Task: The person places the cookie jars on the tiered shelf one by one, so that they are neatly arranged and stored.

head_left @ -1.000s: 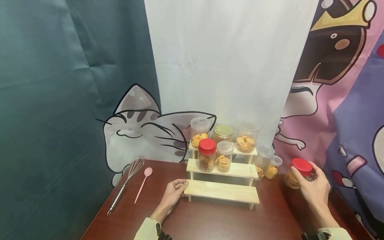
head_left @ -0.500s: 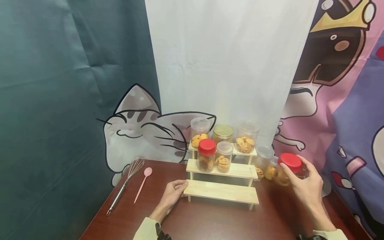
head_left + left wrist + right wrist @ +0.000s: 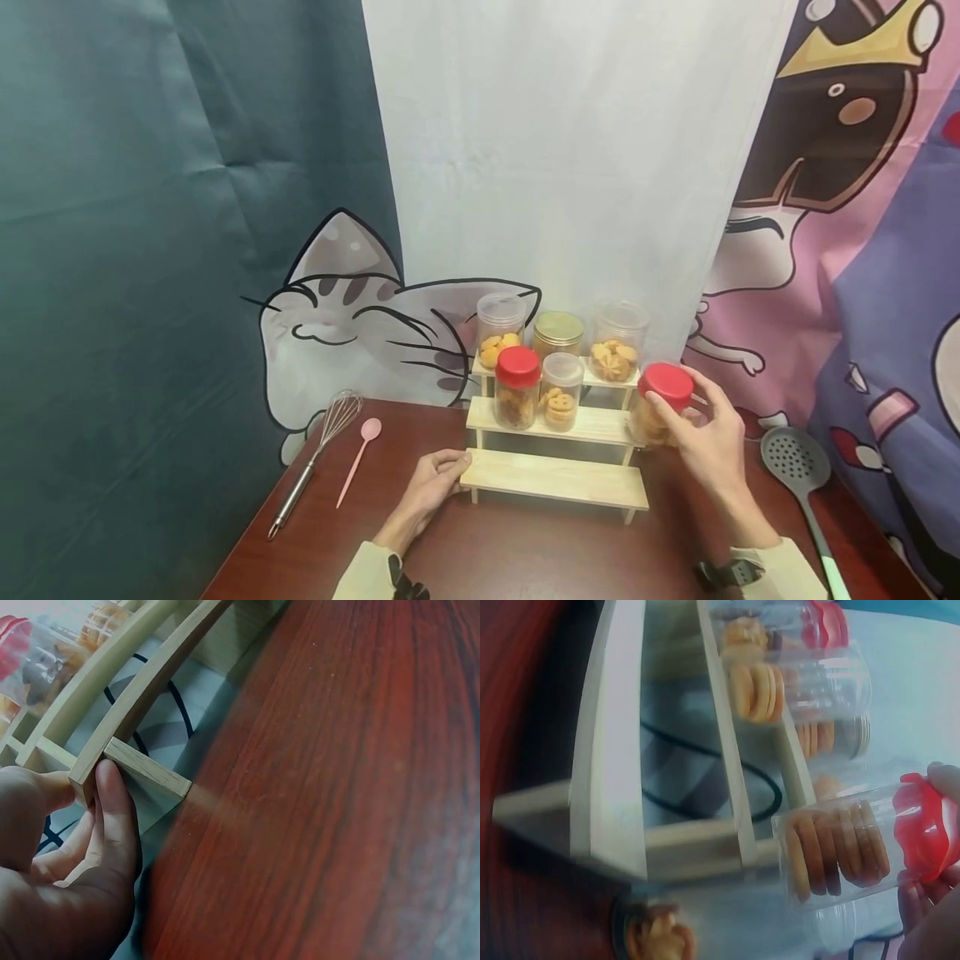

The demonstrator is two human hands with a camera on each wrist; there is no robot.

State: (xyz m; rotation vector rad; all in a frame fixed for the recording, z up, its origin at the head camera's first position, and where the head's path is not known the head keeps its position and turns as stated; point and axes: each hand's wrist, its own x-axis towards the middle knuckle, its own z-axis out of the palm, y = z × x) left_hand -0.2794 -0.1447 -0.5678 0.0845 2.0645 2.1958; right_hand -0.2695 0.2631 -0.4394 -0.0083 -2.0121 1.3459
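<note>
My right hand (image 3: 712, 437) grips a clear cookie jar (image 3: 836, 855) by its red lid (image 3: 667, 385). The jar is off the table, at the right end of the middle tier; whether it touches the wood I cannot tell. My left hand (image 3: 431, 483) pinches the left end of the bottom tier of the three-tier wooden rack (image 3: 553, 478), thumb and fingers on the board (image 3: 120, 712). The middle tier bears a red-lidded jar (image 3: 517, 400) and a clear-lidded jar (image 3: 559, 408) of cookies. On the top tier stand several parts of one row, including a gold-lidded jar (image 3: 558, 330).
A whisk (image 3: 311, 467) and a pink spoon (image 3: 360, 458) lie left on the brown table (image 3: 525, 550). A grey slotted skimmer (image 3: 797, 460) lies at the right. Another cookie jar (image 3: 660, 934) stands beside the rack's right side. Printed curtains rise behind.
My right hand has carried the red-lidded jar leftward and up to the rack, uncovering the skimmer. The small jars beside the rack are now hidden behind it. My left hand stays put.
</note>
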